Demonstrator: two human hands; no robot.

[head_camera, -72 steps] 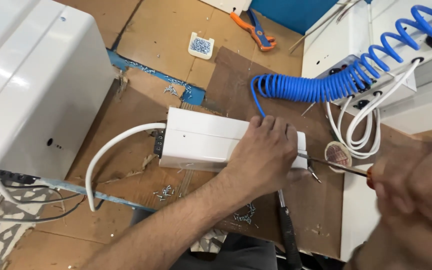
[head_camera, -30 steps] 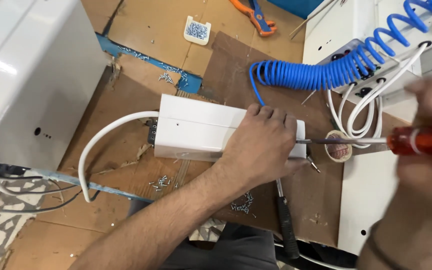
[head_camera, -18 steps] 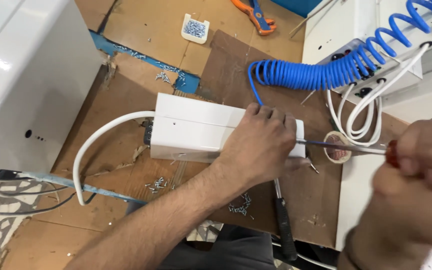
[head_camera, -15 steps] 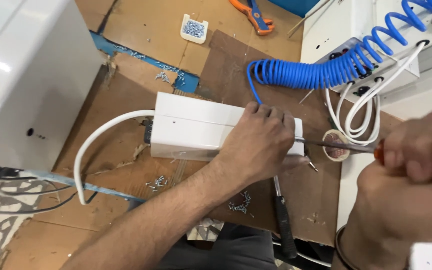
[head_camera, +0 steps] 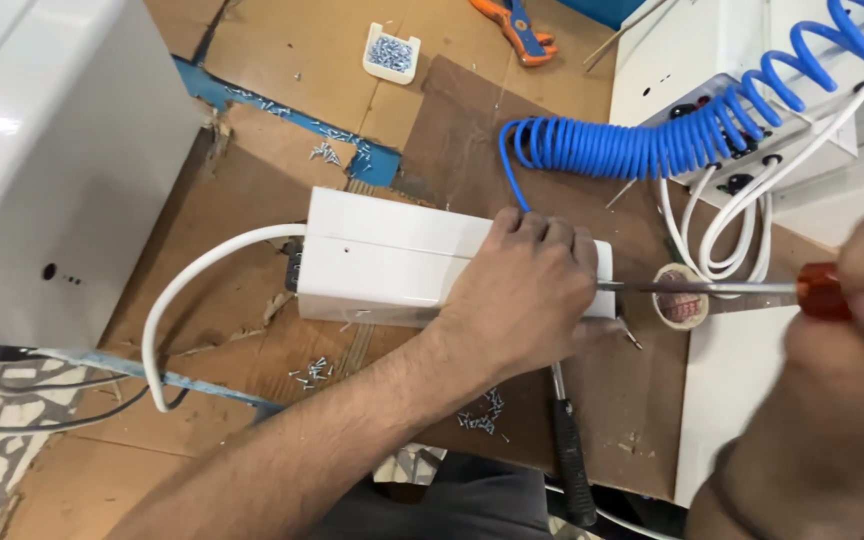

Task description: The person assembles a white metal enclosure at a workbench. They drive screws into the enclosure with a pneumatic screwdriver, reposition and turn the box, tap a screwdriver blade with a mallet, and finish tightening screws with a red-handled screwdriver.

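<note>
The left hand (head_camera: 527,290) lies flat and spread over the right end of the white box (head_camera: 392,258), pinning it to the cardboard-covered counter (head_camera: 282,60). The right hand (head_camera: 852,330) is closed around the red handle of a screwdriver (head_camera: 732,289), whose shaft runs level into the box's right end face. To do this well, the shaft should stay in line with the screw, pressed inward while turning, and the left hand should bear down so the box cannot slide or twist.

The box is long, rectangular and glossy white, with a seam along its top. It sits near the middle of the counter, and a white cable (head_camera: 187,300) curves out of its left end toward the near edge.
</note>
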